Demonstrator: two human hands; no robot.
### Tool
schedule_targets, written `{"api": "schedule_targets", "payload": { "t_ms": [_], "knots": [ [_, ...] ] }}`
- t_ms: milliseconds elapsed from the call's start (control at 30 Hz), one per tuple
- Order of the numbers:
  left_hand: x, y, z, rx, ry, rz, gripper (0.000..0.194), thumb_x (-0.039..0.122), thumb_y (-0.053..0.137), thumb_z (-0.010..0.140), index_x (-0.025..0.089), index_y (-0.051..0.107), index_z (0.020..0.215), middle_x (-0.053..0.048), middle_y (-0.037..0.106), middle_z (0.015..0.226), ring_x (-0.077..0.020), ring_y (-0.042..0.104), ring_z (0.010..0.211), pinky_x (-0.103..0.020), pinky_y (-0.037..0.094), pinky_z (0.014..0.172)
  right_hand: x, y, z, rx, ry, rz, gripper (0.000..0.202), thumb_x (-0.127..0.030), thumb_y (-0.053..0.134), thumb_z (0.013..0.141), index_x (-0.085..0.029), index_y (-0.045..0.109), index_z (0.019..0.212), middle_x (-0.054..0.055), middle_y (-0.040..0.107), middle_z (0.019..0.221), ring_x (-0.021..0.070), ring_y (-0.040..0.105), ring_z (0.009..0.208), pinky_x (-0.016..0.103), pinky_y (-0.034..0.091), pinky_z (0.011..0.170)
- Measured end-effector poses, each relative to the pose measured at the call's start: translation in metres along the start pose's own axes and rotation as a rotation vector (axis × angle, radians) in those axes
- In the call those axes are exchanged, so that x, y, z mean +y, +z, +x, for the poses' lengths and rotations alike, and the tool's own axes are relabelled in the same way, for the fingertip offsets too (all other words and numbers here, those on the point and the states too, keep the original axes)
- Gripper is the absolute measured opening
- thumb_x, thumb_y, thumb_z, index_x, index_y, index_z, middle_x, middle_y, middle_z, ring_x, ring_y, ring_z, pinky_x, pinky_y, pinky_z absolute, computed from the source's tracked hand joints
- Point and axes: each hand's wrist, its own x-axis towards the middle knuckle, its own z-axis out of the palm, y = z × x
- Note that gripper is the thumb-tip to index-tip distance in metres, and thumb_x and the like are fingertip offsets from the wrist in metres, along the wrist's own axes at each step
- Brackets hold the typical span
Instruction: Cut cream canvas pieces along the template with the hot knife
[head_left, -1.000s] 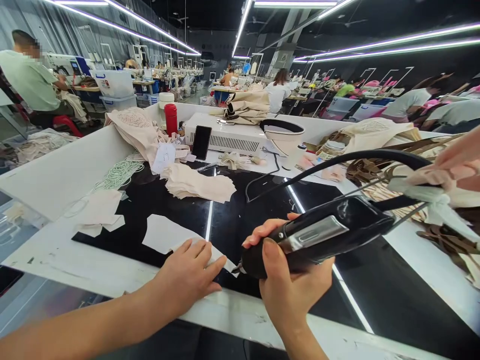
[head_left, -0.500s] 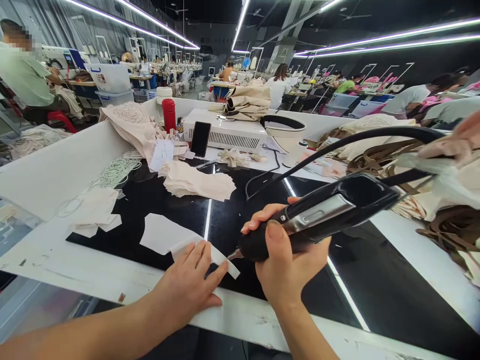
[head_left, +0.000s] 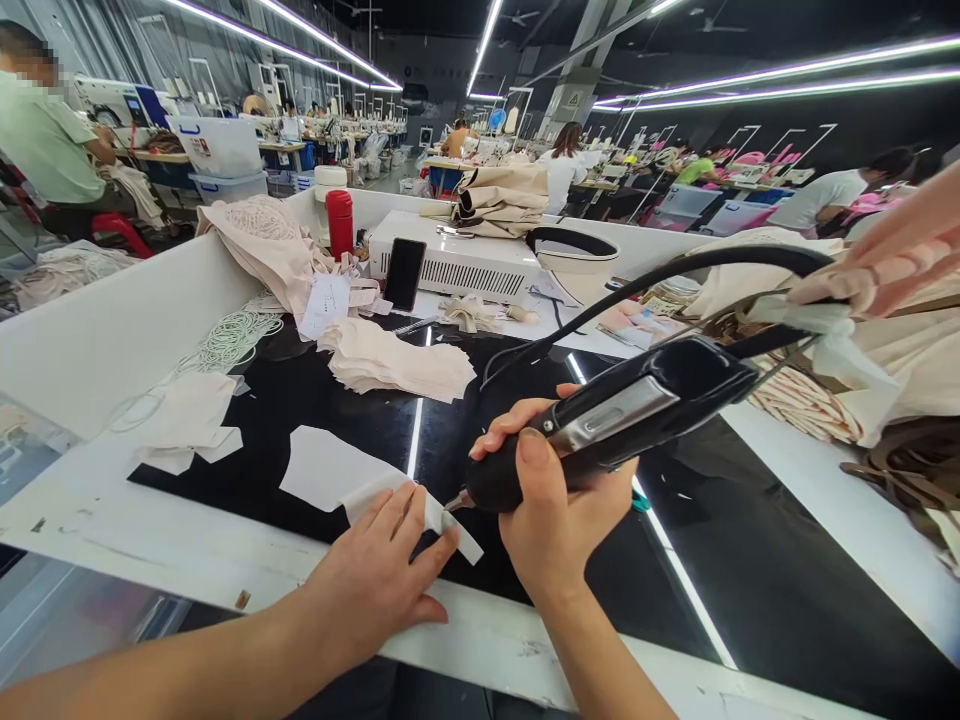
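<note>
A white cloth piece (head_left: 319, 470) lies on the black work surface, its near edge folded or curled. Pressing on it from the near side is my left hand (head_left: 386, 565), fingers stretched out. My right hand (head_left: 566, 520) wraps around a black corded handheld tool (head_left: 611, 430) with a silvery side plate. The tool's thin metal tip (head_left: 455, 501) is at the cloth, close to my left fingers; I cannot tell whether it presses in. A cable rises from the tool's back end. At the right, another person's hand (head_left: 862, 280) is near that cable, with a whitish strip by it.
Behind the cloth is a stack of pale fabric pieces (head_left: 397, 360). A phone (head_left: 405, 275) leans against a white vented box (head_left: 457, 262), near a red bottle (head_left: 340, 222). Green cord (head_left: 232, 340) lies left; brown straps (head_left: 907, 465) lie right. A white side wall (head_left: 135, 335) borders the table.
My right hand has moved slightly left with the tool, bringing its tip onto or over the cloth. The other person's hand has shifted left. My left hand has hardly moved.
</note>
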Motion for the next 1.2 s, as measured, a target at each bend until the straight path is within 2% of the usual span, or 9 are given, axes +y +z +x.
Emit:
{"api": "schedule_targets", "payload": {
  "t_ms": [200, 333, 467, 567, 667, 867, 1100, 1200],
  "knots": [
    [-0.001, 0.002, -0.001, 0.056, 0.000, -0.031, 0.092, 0.069, 0.091, 0.068, 0.018, 0.059, 0.137, -0.029, 0.068, 0.133, -0.0430, 0.071, 0.122, -0.052, 0.062, 0.097, 0.006, 0.005, 0.003, -0.020, 0.010, 0.010, 0.032, -0.016, 0.078, 0.084, -0.028, 0.059, 0.107, -0.008, 0.071, 0.080, 0.0102, 0.065, 0.056, 0.025, 0.059, 0.053],
    [-0.003, 0.001, 0.000, 0.065, 0.014, -0.050, 0.090, 0.067, 0.091, 0.069, 0.016, 0.059, 0.136, -0.029, 0.068, 0.132, -0.0438, 0.070, 0.123, -0.054, 0.062, 0.098, 0.005, 0.006, 0.002, 0.002, 0.011, -0.026, 0.031, -0.013, 0.076, 0.083, -0.028, 0.058, 0.104, -0.008, 0.071, 0.080, 0.0102, 0.065, 0.056, 0.025, 0.059, 0.052],
    [-0.011, -0.011, 0.003, 0.065, 0.033, -0.101, 0.082, 0.062, 0.091, 0.074, 0.018, 0.059, 0.135, -0.024, 0.070, 0.130, -0.0403, 0.071, 0.122, -0.051, 0.063, 0.098, 0.003, 0.007, 0.000, 0.003, 0.009, -0.044, 0.032, -0.012, 0.075, 0.083, -0.028, 0.059, 0.106, -0.008, 0.071, 0.080, 0.0103, 0.065, 0.056, 0.026, 0.060, 0.052],
    [-0.017, -0.025, 0.004, 0.042, 0.025, -0.131, 0.071, 0.058, 0.084, 0.085, 0.017, 0.058, 0.137, -0.020, 0.071, 0.131, -0.0356, 0.072, 0.121, -0.045, 0.064, 0.098, 0.001, 0.007, -0.001, 0.001, -0.001, -0.040, 0.036, -0.011, 0.076, 0.082, -0.028, 0.058, 0.108, -0.008, 0.071, 0.080, 0.0106, 0.065, 0.056, 0.026, 0.060, 0.053],
    [-0.019, -0.031, 0.000, 0.022, 0.006, -0.135, 0.063, 0.055, 0.080, 0.091, 0.017, 0.058, 0.137, -0.018, 0.070, 0.134, -0.0345, 0.071, 0.123, -0.045, 0.064, 0.099, -0.002, 0.007, -0.004, 0.002, -0.010, -0.043, 0.037, -0.011, 0.077, 0.082, -0.027, 0.058, 0.108, -0.008, 0.071, 0.081, 0.0107, 0.066, 0.057, 0.026, 0.059, 0.052],
    [-0.017, -0.025, -0.008, 0.017, -0.006, -0.138, 0.065, 0.054, 0.083, 0.088, 0.016, 0.061, 0.135, -0.020, 0.068, 0.136, -0.0376, 0.068, 0.128, -0.051, 0.061, 0.105, -0.006, 0.007, -0.010, 0.010, -0.015, -0.053, 0.040, -0.015, 0.080, 0.082, -0.026, 0.057, 0.114, -0.007, 0.071, 0.080, 0.0115, 0.066, 0.056, 0.027, 0.059, 0.051],
    [-0.017, -0.027, -0.006, 0.019, -0.009, -0.157, 0.069, 0.052, 0.089, 0.082, 0.016, 0.061, 0.134, -0.020, 0.068, 0.138, -0.0355, 0.067, 0.129, -0.049, 0.058, 0.110, -0.007, 0.010, -0.006, 0.040, 0.020, -0.056, 0.041, -0.028, 0.083, 0.083, -0.027, 0.057, 0.115, -0.007, 0.070, 0.078, 0.0120, 0.065, 0.055, 0.029, 0.059, 0.053],
    [-0.016, -0.026, -0.006, 0.032, -0.011, -0.161, 0.070, 0.051, 0.092, 0.079, 0.016, 0.062, 0.132, -0.021, 0.069, 0.137, -0.0362, 0.068, 0.129, -0.050, 0.059, 0.109, -0.004, 0.013, -0.004, 0.037, 0.010, -0.035, 0.040, -0.028, 0.084, 0.083, -0.027, 0.058, 0.113, -0.007, 0.069, 0.078, 0.0121, 0.065, 0.056, 0.029, 0.058, 0.053]
  ]
}}
